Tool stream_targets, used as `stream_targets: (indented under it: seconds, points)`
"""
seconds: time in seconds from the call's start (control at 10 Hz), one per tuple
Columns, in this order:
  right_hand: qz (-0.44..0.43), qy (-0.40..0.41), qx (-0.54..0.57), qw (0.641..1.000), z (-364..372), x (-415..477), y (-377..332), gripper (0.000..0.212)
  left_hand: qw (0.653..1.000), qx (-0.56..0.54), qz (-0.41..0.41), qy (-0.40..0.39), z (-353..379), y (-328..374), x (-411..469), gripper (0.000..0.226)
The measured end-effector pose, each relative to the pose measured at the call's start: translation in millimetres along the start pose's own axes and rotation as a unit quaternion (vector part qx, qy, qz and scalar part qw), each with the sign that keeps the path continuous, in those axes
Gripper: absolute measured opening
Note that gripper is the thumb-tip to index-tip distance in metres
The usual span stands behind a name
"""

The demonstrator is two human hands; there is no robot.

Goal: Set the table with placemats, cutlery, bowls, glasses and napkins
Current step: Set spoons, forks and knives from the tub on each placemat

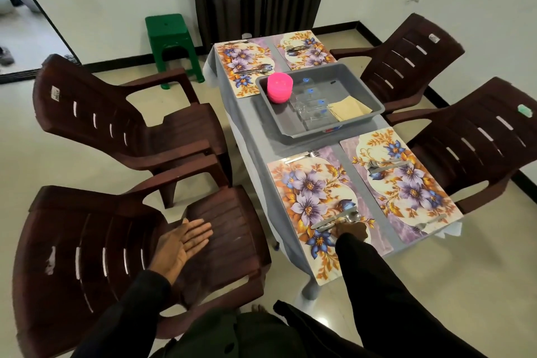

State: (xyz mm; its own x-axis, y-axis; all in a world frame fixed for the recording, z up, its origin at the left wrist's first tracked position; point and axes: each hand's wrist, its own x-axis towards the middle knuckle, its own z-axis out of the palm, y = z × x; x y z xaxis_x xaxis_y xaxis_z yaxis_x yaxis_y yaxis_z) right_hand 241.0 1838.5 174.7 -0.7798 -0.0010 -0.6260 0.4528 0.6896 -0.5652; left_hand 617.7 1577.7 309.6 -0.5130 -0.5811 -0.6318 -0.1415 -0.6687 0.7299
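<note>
Four floral placemats lie on the grey-clothed table (252, 131), each with cutlery on it. My right hand (352, 230) is at the near-left placemat (311, 192), fingers curled over the handle ends of a knife (331, 221) and a spoon (350, 216) that lie on it. A fork (300, 156) lies at that mat's far edge. My left hand (181, 244) hovers flat and palm-up over the near chair's seat, holding nothing. In the middle, a grey tray (328, 78) holds stacked pink bowls (279, 87), clear glasses (312, 104) and yellow napkins (350, 109).
Brown plastic chairs stand around the table: the nearest (226, 229) under my left hand, another (174, 125) behind it, and two on the right (479, 136). A green stool (171, 38) stands by the dark curtain at the far wall.
</note>
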Motion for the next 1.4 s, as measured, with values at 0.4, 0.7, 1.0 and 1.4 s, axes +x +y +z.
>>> stream_targets:
  seconds: [0.4,0.7,1.0,1.4]
  points:
    - [-0.165,0.013,-0.13,0.978,1,-104,-2,0.017,1.0,-0.015,0.018,0.011,26,-22,-26,0.043]
    - [-0.329,-0.119,-0.131,0.927,30,-157,-17,0.017,0.996,-0.044,0.066,0.043,8,-36,-71,0.041]
    - [-0.398,-0.279,-0.12,0.866,98,-285,-60,0.013,0.983,-0.102,0.13,0.086,-75,-28,-137,0.041]
    - [-0.531,-0.317,-0.24,0.748,274,-498,-53,0.008,0.951,-0.064,0.204,0.225,-304,-1,-246,0.032]
